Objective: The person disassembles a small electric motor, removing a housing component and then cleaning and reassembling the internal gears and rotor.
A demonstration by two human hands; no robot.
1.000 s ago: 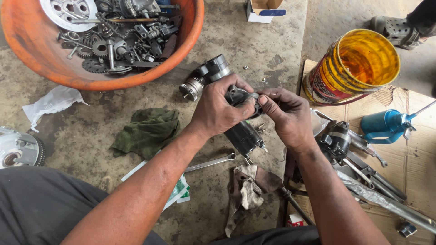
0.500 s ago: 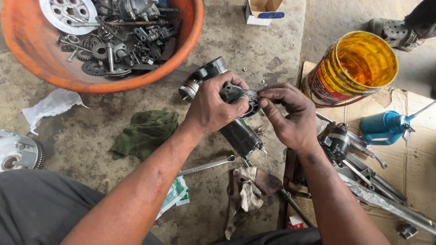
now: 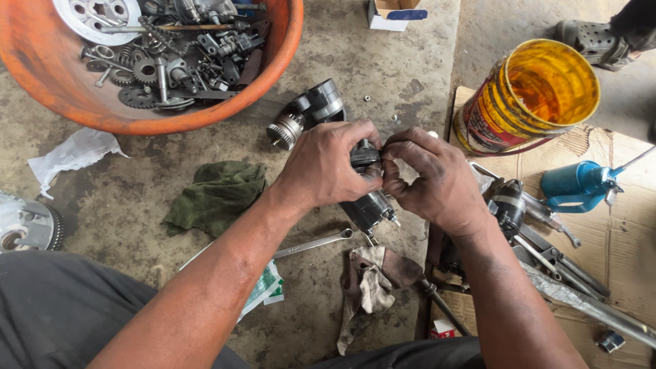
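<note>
My left hand (image 3: 326,164) is wrapped around the upper end of a black cylindrical motor part (image 3: 369,205), held above the concrete floor. My right hand (image 3: 437,181) meets it from the right, with thumb and fingertips pinching at the top of the same part; what they pinch is hidden. The lower end of the part, with small studs, sticks out below my hands. A second cylindrical part with a toothed metal end (image 3: 307,113) lies on the floor just beyond my left hand.
An orange basin (image 3: 205,113) of gears and metal parts sits at the upper left. A yellow tin can (image 3: 529,96), a blue oil can (image 3: 581,183), a green rag (image 3: 215,195), a spanner (image 3: 311,244), a dirty cloth (image 3: 369,280) and tools on cardboard (image 3: 635,260) surround my hands. Someone's sandalled foot (image 3: 591,37) is at the top right.
Both hands have stayed on the motor part, shifting slightly; my right fingers have moved closer over its top end. The view has drifted a little.
</note>
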